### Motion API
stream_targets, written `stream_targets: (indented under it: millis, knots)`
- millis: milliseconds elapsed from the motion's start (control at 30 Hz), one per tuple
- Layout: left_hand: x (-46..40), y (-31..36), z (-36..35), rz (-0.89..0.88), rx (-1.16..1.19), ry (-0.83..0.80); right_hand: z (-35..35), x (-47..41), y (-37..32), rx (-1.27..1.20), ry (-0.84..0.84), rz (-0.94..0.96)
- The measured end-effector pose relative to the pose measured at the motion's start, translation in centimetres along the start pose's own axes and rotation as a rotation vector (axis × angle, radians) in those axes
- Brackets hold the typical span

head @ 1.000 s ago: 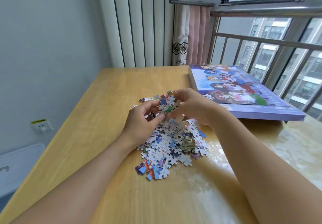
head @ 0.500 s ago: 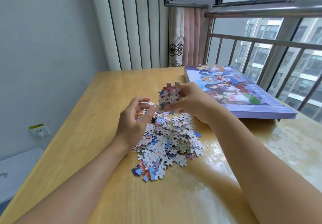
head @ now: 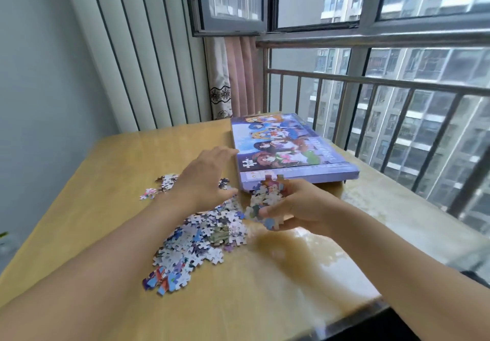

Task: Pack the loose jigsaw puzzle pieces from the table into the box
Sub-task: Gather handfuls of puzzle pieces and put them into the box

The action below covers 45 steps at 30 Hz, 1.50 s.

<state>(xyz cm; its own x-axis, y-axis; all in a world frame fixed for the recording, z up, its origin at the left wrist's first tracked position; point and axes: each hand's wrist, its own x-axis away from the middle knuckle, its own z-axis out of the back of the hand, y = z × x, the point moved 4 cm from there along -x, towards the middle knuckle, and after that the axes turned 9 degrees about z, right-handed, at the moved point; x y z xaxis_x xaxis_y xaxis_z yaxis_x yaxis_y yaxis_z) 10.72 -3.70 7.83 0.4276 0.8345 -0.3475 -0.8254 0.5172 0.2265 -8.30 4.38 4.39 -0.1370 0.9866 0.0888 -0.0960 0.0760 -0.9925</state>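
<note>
Head view, right hand [head: 299,205]: fingers curled around a clump of puzzle pieces [head: 266,197], held above the table [head: 106,171] just in front of the box's near end.
Head view, left hand [head: 206,176]: fingers straight and spread, holding nothing, reaching toward the box's near left corner.
Head view, box [head: 286,147]: closed, lid on, long axis running away from the person, lying beyond and slightly right of both hands.
Head view, loose pile [head: 196,237]: most pieces lie on the table under the left forearm; a few strays [head: 161,185] sit farther left.
Head view, key relation: the left hand is nearer the lid edge; opening probably precedes any drop.
</note>
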Motion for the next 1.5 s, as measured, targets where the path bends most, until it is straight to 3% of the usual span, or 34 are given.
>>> stream_targets:
  millis: [100, 333, 633, 1033, 1133, 1300, 1500]
  knots:
    - [-2.6, 1.9, -2.6, 0.018, -0.111, -0.095, 1.4, 0.8, 0.9, -0.03, 0.04, -0.065]
    - [-5.7, 2.9, -0.4, 0.111, 0.07, 0.222, 3.8, 0.8, 1.1, -0.234, 0.112, -0.228]
    - [-6.4, 4.7, 1.1, 0.125, 0.081, 0.199, 4.7, -2.6, -3.8, -0.509, 0.303, -0.301]
    - [-5.9, 4.4, 2.4, 0.125, 0.094, 0.202, 3.4, -7.4, -5.3, -0.615, 0.524, -0.1]
    - [-6.0, 4.2, 3.1, 0.134, 0.112, 0.228, 3.9, -7.4, -5.6, -0.28, 0.543, -0.025]
    - [-6.9, 4.1, 5.0, 0.149, 0.166, 0.295, 4.8, -6.7, -6.9, 0.636, 0.608, 0.007]
    - [-8.3, 4.2, 8.2, 0.161, 0.27, 0.411, 5.6, -4.9, -11.2, 1.247, 0.393, 0.544]
